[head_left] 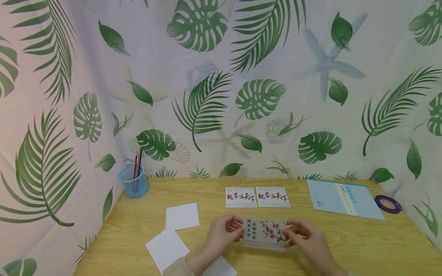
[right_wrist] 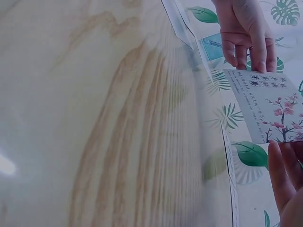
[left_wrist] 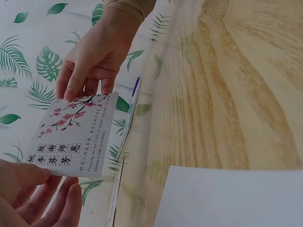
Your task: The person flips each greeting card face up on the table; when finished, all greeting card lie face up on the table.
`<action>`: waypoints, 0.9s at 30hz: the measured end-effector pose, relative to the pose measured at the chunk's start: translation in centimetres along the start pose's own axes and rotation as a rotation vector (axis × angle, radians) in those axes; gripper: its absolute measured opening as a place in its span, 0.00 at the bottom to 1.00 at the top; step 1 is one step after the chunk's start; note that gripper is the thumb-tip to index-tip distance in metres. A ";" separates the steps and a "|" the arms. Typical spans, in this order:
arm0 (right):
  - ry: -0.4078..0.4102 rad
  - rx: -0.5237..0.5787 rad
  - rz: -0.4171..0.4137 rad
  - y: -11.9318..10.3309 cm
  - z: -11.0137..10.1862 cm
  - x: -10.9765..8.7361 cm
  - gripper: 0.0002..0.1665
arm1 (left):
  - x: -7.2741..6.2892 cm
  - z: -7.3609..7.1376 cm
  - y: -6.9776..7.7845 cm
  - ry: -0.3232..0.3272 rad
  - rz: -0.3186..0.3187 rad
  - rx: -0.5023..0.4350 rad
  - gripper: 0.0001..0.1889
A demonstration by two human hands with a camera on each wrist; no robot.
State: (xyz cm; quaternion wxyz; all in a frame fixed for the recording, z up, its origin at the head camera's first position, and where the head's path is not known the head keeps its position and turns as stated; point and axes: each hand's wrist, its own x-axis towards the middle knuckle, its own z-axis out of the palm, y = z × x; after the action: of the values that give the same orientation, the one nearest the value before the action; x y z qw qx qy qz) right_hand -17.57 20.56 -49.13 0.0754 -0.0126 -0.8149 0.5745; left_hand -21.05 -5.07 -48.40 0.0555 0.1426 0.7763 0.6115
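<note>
Between both hands, raised off the table, is a greeting card (head_left: 264, 233) printed with pink plum blossoms and dark Chinese characters. My left hand (head_left: 223, 234) pinches its left edge between thumb and fingers. The opposite edge is pinched by my right hand (head_left: 309, 239). In the left wrist view the card (left_wrist: 71, 135) shows its printed face, with the left thumb (left_wrist: 28, 174) on its near edge. The right wrist view has the same card (right_wrist: 271, 108) cut off by the frame's side. Past it, two cards with red characters, a left one (head_left: 241, 197) and a right one (head_left: 273, 197), lie side by side.
Blank white cards (head_left: 182, 216) (head_left: 167, 249) lie to the left, another partly under my left forearm. A blue mesh pen cup (head_left: 134, 184) stands back left. At the right lie a light-blue Gambit notebook (head_left: 331, 201) and a purple tape roll (head_left: 388, 204). Leaf-patterned cloth borders the wooden table.
</note>
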 end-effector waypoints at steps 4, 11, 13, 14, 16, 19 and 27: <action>0.021 0.017 -0.002 -0.1 -0.1 0.1 0.14 | 0.1 0.3 0.2 0.012 -0.020 -0.082 0.09; 0.044 0.053 0.051 -0.4 -0.2 0.3 0.14 | 0.1 0.9 0.5 0.061 -0.030 -0.114 0.12; 0.051 0.049 0.057 -0.4 -0.2 0.4 0.15 | 0.3 1.2 0.5 0.072 -0.031 -0.103 0.13; 0.054 0.045 0.060 -0.4 -0.3 0.4 0.16 | 0.4 1.3 0.5 0.077 -0.032 -0.098 0.13; 0.061 0.036 0.068 -0.5 -0.4 0.5 0.17 | 0.6 1.6 0.4 0.081 -0.037 -0.090 0.13; 0.072 0.024 0.081 -0.6 -0.5 0.6 0.18 | 0.9 1.8 0.4 0.082 -0.033 -0.075 0.14; 0.106 0.004 0.075 -0.7 -1.4 1.1 0.17 | 1.5 2.8 0.2 0.094 0.011 -0.100 0.18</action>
State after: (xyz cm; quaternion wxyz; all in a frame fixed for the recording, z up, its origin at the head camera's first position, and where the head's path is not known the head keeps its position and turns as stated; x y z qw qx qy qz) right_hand -18.40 21.71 -47.89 0.0968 -0.0736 -0.8076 0.5771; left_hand -21.67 -1.96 -48.76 0.0227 0.1150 0.7458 0.6557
